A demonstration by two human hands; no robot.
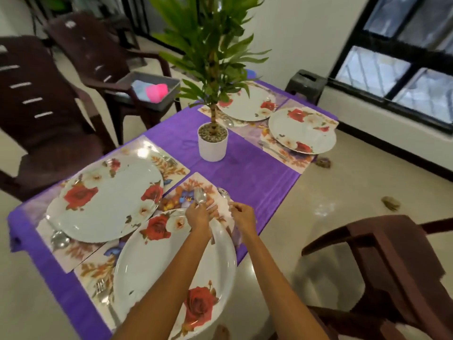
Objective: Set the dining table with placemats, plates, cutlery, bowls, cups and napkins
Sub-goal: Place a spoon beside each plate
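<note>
Spoon (200, 195) is pinched at its handle by the left hand (199, 215), bowl pointing away, while a napkin (224, 209) just beside is pinched by the right hand (241, 214).

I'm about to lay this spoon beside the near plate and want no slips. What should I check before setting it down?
1. Spoon held by left hand: ok.
2. Right hand pinching the napkin on the placemat: ok.
3. Napkin lying flat: cannot tell.
4. Near plate on its placemat: ok.
5. Fork already at the plate's other side: ok.
6. Plant pot away from the landing spot: ok.
</note>
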